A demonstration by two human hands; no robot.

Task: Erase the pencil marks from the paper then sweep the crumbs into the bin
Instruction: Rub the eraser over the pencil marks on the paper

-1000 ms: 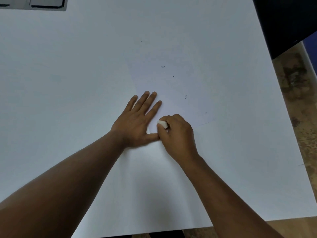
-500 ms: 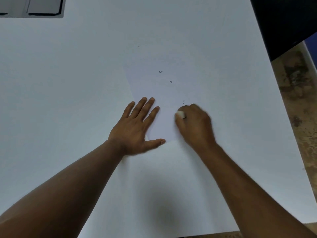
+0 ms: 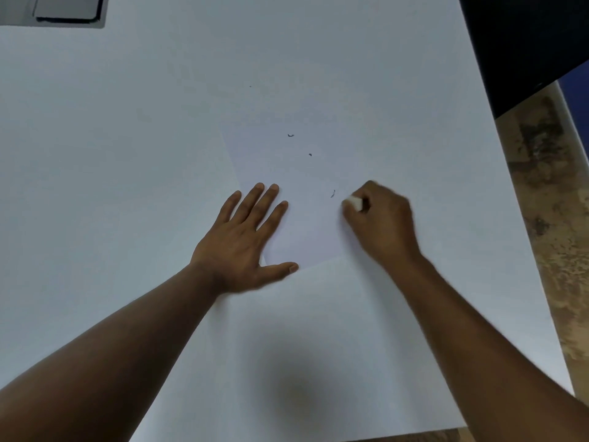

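left hand (image 3: 243, 237): flat, fingers straight and spread, palm down on the near-left corner of the paper (image 3: 302, 173). Grips nothing. Reads as a hold-down so the sheet can't slide or crumple under rubbing.
right hand (image 3: 379, 221): curled round a small white eraser (image 3: 354, 202), pinched at the fingertips, on the sheet's right side. Hand is blurred, so likely mid-stroke. Can't tell if the eraser face touches the paper.
paper: white sheet on the white table (image 3: 127, 138), rotated, near corner pointing toward the person. Edges faint against the tabletop.
dark bits: curl (image 3: 332, 194) just left of the eraser, speck (image 3: 310, 154) mid-sheet, curl (image 3: 290, 135) farther out, tiny dot (image 3: 250, 86) past the far edge. Crumbs or leftover pencil marks, too small to say.
bin: not in view.
far left: grey tray-like thing (image 3: 63, 11) at the table's far-left corner, can't identify.
step, my read: erasing phase. Sweep not begun, bits lie scattered.
risk: short eraser, thin sheet. Strokes far from the pinning hand could buckle the paper.
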